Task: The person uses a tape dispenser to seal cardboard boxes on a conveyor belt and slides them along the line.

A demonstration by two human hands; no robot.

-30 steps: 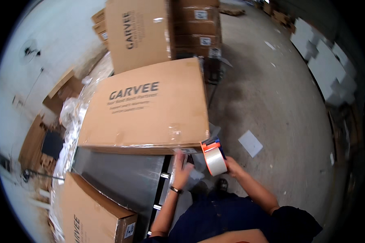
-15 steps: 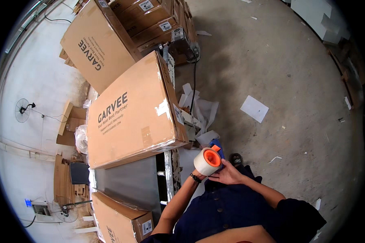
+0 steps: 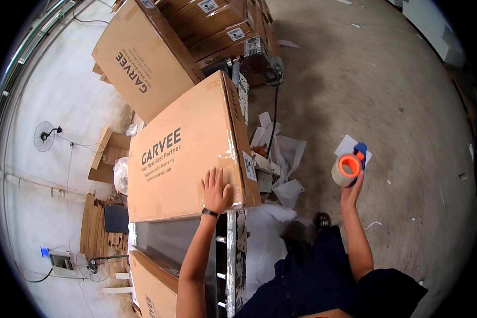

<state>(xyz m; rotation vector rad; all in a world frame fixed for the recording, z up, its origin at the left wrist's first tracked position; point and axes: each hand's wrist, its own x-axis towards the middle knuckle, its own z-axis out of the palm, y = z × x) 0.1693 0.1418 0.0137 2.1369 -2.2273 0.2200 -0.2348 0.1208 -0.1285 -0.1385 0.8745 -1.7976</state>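
Note:
A large brown cardboard box [image 3: 196, 122] lies on the conveyor, with clear tape over its right edge. My left hand [image 3: 215, 193], a dark band at its wrist, rests flat on the near right part of the box's top, fingers spread. Out to the right, over the floor, my right hand [image 3: 352, 194] grips a tape dispenser [image 3: 361, 151] with blue and orange parts. Its wide roll of clear tape [image 3: 338, 173] sits on an orange hub. The dispenser is well apart from the box.
Another large box [image 3: 138, 58] stands beyond, near stacked cartons [image 3: 222, 26] and a motor [image 3: 256, 53]. Below, a further box [image 3: 153, 281] lies on the grey conveyor belt [image 3: 167, 238]. White wrapping [image 3: 289, 153] hangs beside the frame; a paper sheet [image 3: 345, 144] lies on the floor.
My left hand has left the tape dispenser and come down on the box top. My right hand has carried the dispenser away to the right. The view has shifted slightly.

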